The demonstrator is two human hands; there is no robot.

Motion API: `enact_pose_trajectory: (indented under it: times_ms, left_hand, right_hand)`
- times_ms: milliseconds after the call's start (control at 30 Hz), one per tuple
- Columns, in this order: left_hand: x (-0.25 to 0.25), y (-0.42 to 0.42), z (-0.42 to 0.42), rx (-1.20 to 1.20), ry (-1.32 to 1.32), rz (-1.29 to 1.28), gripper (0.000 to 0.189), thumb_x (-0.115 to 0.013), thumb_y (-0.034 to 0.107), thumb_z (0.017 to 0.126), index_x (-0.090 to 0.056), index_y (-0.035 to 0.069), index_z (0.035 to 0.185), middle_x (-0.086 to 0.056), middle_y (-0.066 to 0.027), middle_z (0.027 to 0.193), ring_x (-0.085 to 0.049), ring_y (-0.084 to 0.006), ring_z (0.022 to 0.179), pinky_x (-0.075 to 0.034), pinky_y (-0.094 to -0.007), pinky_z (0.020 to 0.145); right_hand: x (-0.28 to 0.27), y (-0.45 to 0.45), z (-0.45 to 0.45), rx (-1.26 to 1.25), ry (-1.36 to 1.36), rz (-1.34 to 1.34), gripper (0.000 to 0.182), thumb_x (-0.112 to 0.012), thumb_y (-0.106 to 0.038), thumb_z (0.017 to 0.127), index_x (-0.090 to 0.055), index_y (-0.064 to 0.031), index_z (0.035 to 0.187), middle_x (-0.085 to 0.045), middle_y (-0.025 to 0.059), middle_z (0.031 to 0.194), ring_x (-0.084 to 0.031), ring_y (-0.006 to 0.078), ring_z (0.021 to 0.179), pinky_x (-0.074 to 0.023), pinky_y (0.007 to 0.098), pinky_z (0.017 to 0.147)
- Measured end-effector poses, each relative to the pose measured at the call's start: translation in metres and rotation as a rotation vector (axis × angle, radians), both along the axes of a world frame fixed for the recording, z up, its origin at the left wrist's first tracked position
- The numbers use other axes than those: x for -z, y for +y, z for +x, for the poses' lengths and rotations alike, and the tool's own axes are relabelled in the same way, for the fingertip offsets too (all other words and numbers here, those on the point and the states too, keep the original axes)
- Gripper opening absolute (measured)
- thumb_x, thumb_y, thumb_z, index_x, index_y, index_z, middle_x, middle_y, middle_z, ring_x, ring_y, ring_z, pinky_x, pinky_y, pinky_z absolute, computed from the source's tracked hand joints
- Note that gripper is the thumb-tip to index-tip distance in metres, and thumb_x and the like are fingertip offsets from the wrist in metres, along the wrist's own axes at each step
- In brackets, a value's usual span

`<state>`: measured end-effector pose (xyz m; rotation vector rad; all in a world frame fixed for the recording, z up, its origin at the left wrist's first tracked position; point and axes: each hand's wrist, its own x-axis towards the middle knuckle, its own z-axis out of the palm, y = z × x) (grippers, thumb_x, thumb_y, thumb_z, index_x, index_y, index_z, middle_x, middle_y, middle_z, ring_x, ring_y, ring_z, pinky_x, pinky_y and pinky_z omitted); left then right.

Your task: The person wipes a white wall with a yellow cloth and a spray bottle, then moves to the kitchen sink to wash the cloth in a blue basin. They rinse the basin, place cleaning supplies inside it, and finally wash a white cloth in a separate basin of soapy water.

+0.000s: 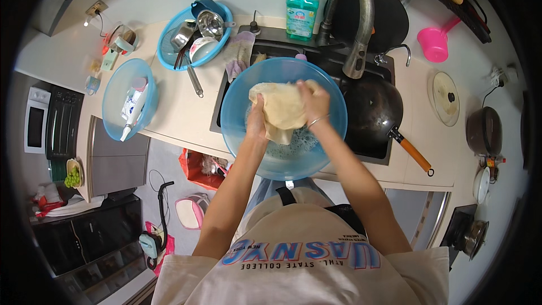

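A pale yellow cloth [281,108] is stretched between my two hands over a large blue plastic basin [235,135]. On its left edge, my left hand [257,120] grips it with the thumb on top. My right hand [315,101], a thin bracelet at its wrist, is closed around the bunched upper right part and looks blurred. Soapy water with white suds [300,144] lies in the basin beneath the cloth. The basin rests over the black sink [368,152] at the counter's front edge.
A wok [372,106] with an orange handle sits at the sink's right, under the curved faucet [360,21]. Behind stands a green pump bottle [301,12]. Leftward are a blue colander [163,46] of bowls and a smaller blue basin [110,106] holding bottles. A glass lid [444,93] is at right.
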<state>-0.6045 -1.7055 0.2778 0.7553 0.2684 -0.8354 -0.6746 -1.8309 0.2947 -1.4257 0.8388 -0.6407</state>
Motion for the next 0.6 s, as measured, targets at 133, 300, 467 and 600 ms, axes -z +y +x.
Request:
enact_pose_trajectory:
  times_ms: [133,300,467,600]
  left_hand:
    - [0.027,-0.002,0.008,0.029,0.084,-0.182,0.023,-0.042,0.024,0.097,-0.052,0.006,0.108,-0.060,-0.0093,0.100,-0.061,-0.0253,0.085,-0.052,-0.0360,0.073]
    - [0.018,-0.020,-0.015,0.075,0.037,-0.444,0.025,-0.040,0.027,0.097,-0.057,0.008,0.095,-0.060,-0.0067,0.087,-0.059,-0.0227,0.073,-0.050,-0.0319,0.064]
    - [0.008,-0.021,-0.005,0.114,-0.203,0.154,0.030,-0.041,0.031,0.095,-0.059,0.010,0.082,-0.058,-0.0037,0.072,-0.058,-0.0194,0.067,-0.047,-0.0296,0.062]
    - [0.041,0.009,0.019,0.463,0.036,-0.661,0.028,-0.041,0.030,0.094,-0.057,0.011,0.080,-0.059,-0.0041,0.074,-0.058,-0.0171,0.068,-0.048,-0.0305,0.060]
  right_hand:
    - [-0.010,0.078,-0.015,-0.350,-0.052,-0.498,0.017,-0.069,-0.023,0.076,-0.063,-0.0089,0.069,-0.060,0.0127,0.067,-0.060,0.0313,0.065,-0.0476,0.0377,0.059]
    - [-0.016,0.055,0.014,-0.229,0.227,-0.817,0.011,-0.064,-0.015,0.070,-0.057,-0.0085,0.063,-0.059,0.0143,0.063,-0.060,0.0337,0.061,-0.0453,0.0427,0.053]
    - [-0.016,0.058,0.010,-0.157,0.008,-0.833,0.012,-0.062,-0.012,0.067,-0.054,-0.0065,0.061,-0.057,0.0157,0.063,-0.059,0.0321,0.058,-0.0460,0.0426,0.054]
    - [-0.008,0.088,0.006,-0.227,-0.062,-0.909,0.015,-0.063,-0.010,0.064,-0.050,-0.0071,0.058,-0.059,0.0158,0.064,-0.060,0.0333,0.060,-0.0470,0.0436,0.054]
